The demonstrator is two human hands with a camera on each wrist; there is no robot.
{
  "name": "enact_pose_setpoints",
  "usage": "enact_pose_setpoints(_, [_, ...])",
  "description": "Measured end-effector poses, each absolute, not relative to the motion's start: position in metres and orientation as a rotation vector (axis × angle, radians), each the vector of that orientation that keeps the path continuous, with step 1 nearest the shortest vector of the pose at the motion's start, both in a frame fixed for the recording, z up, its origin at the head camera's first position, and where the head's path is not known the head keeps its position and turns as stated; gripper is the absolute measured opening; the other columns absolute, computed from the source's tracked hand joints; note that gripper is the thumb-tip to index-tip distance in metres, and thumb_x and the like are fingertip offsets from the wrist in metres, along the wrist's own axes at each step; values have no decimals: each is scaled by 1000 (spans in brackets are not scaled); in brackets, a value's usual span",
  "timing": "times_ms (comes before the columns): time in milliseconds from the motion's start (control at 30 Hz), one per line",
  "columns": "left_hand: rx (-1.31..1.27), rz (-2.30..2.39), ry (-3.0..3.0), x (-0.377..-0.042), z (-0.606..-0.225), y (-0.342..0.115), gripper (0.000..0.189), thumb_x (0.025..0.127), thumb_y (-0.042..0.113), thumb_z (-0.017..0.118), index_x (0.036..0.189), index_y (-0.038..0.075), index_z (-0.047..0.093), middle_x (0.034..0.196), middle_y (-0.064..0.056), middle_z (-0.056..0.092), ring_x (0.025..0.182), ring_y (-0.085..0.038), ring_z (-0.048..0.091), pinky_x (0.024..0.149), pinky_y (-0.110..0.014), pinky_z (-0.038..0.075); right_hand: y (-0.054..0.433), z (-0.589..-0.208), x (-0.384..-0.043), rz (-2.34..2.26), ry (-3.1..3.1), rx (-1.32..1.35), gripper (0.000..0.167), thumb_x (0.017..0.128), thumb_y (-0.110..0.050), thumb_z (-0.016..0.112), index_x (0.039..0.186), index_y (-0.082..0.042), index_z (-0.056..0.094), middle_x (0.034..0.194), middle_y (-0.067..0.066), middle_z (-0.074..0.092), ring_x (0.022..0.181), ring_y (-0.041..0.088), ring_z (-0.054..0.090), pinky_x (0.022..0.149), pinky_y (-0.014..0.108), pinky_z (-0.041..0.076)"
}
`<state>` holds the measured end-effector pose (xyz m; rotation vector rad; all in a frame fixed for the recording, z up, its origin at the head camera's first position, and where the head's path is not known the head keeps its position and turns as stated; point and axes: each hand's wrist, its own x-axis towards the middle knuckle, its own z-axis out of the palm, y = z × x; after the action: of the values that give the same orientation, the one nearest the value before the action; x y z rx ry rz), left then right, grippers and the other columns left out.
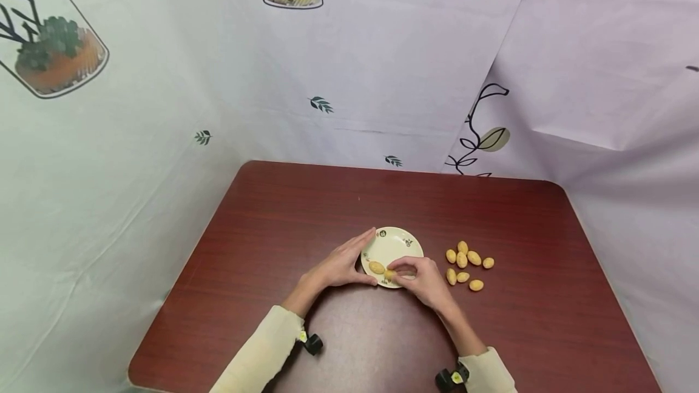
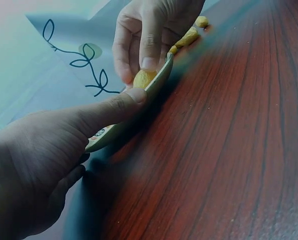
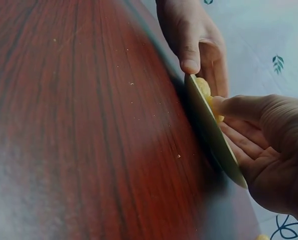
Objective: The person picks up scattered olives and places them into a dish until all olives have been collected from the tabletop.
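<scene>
A cream plate [image 1: 390,241] with small printed motifs lies on the table. My left hand [image 1: 343,264] holds it at its left side, the thumb on the near rim in the left wrist view. Over the plate's lower right, my right hand [image 1: 423,281] pinches a small yellow potato-like piece [image 1: 389,274] between thumb and fingers. Beside that piece, another yellow oval piece [image 1: 377,267] rests on the plate. In the right wrist view, the right hand [image 3: 284,140] partly hides the pinched piece and the plate's surface.
Several loose yellow oval pieces [image 1: 462,259] lie in a cluster to the right of the plate. The dark red wooden table [image 1: 295,211] has rounded far corners. Pale printed cloth [image 1: 382,65] hangs behind it and at both sides.
</scene>
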<state>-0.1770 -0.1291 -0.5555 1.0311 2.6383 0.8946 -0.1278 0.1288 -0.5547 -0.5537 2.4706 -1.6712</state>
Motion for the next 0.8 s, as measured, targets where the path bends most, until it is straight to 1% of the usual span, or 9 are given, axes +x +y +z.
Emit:
enact_pose_setpoints(133, [1028, 888, 2636, -177, -556, -129, 119, 85, 51, 89, 170, 4, 20, 177, -11, 20, 160, -26, 25, 124, -52, 31, 127, -553, -128, -1612, 2495, -550, 17, 89, -2, 84, 106, -5, 81, 103, 5, 80, 95, 22, 79, 78, 23, 61])
enact_pose_setpoints(300, [1032, 899, 2638, -178, -556, -129, 118, 85, 50, 89, 169, 4, 21, 176, -10, 21, 159, -27, 27, 123, -53, 32, 127, -552, -128, -1612, 2492, -546, 19, 89, -1, 85, 106, -4, 80, 103, 7, 80, 96, 23, 79, 78, 23, 61])
enact_pose_setpoints(633, [1025, 880, 2638, -178, -556, -129, 119, 85, 51, 89, 170, 5, 20, 177, -10, 20, 160, -25, 25, 124, -51, 31, 126, -553, -128, -1594, 2545, -535, 20, 86, -2, 87, 105, -5, 81, 102, 5, 80, 95, 22, 79, 78, 22, 60])
enact_pose_setpoints(800, [1031, 892, 2639, -178, -557, -129, 119, 84, 51, 90, 170, 5, 21, 176, -11, 21, 159, -28, 26, 123, -53, 33, 126, -553, -127, -1598, 2545, -542, 20, 86, -1, 86, 105, -5, 81, 102, 6, 80, 95, 23, 79, 78, 22, 60])
